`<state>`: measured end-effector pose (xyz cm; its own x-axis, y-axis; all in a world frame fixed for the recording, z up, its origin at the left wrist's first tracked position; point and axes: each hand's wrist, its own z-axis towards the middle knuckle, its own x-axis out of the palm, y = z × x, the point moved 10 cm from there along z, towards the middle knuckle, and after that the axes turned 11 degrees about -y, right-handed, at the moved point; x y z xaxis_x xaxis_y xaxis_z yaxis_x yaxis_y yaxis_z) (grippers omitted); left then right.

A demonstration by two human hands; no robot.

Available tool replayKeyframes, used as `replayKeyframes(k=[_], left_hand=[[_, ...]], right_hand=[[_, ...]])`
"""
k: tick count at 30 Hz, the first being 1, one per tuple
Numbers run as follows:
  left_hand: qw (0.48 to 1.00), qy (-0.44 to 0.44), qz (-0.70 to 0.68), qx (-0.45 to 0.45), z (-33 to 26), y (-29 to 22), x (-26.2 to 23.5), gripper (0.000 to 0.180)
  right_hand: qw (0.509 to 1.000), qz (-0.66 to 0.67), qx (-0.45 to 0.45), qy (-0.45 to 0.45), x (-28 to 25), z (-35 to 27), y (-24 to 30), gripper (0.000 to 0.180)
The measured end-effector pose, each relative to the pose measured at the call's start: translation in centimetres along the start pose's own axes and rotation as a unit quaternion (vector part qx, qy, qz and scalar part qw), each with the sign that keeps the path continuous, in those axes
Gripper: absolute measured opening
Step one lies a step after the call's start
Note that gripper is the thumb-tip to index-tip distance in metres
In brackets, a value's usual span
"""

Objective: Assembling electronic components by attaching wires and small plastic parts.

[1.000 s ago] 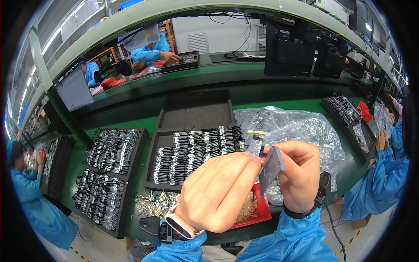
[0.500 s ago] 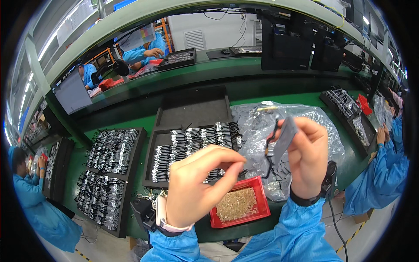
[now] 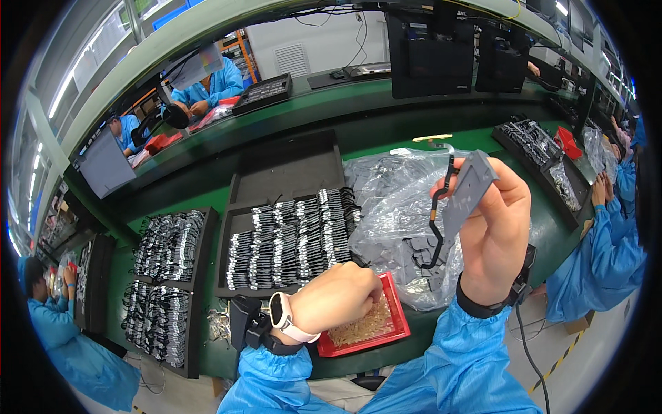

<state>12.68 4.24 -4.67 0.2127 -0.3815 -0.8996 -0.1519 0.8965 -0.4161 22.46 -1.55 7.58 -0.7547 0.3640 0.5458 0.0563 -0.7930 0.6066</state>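
Raised above the bench, my right hand [image 3: 493, 234] pinches a flat grey rectangular plate [image 3: 470, 190]. A thin black bent cable [image 3: 435, 228] with a small brownish section hangs along its left side, seemingly attached to it. Down at a red tray [image 3: 396, 324] is my left hand [image 3: 338, 295], its fingers curled and pressed together among many small tan pin-like pieces [image 3: 358, 328]. Its fingertips are hidden, so anything in them cannot be made out. Beyond the left hand lies a black foam tray [image 3: 222, 255] with rows of black and silver parts [image 3: 296, 238].
A clear plastic bag [image 3: 386, 172] with grey plates spreads behind my right hand. More filled black trays [image 3: 200, 276] stand left and at the far right [image 3: 510, 148]. Black monitors [image 3: 431, 62] hang at the back. Co-workers in blue sit left [image 3: 76, 338], right [image 3: 593, 255] and across.
My left hand has dropped from beside the plate into the red tray, its fingers curling. My right hand keeps the plate, now slightly higher and turned to show more of its face.
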Motion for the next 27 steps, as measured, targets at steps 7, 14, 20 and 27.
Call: replayKeyframes(k=[7,14,20,27], left_hand=[[1.000,0.002,0.016,-0.004,-0.1,0.0,-0.1,0.013],[1.000,-0.014,0.003,-0.005,-0.4,0.0,-1.0,0.014],[0.854,-0.157,-0.487,-0.091,-1.7,-0.7,-5.6,0.024],[0.680,-0.113,-0.723,-0.033,-3.7,-2.7,-7.2,0.027]], right_hand=[[1.000,0.004,0.015,-0.006,-0.1,-0.2,-0.2,0.014],[0.999,-0.017,0.020,0.020,0.8,-0.5,-0.6,0.012],[0.950,-0.264,-0.166,-0.030,1.5,-1.6,1.5,0.014],[0.774,-0.319,-0.511,0.196,7.5,-7.4,5.3,0.018]])
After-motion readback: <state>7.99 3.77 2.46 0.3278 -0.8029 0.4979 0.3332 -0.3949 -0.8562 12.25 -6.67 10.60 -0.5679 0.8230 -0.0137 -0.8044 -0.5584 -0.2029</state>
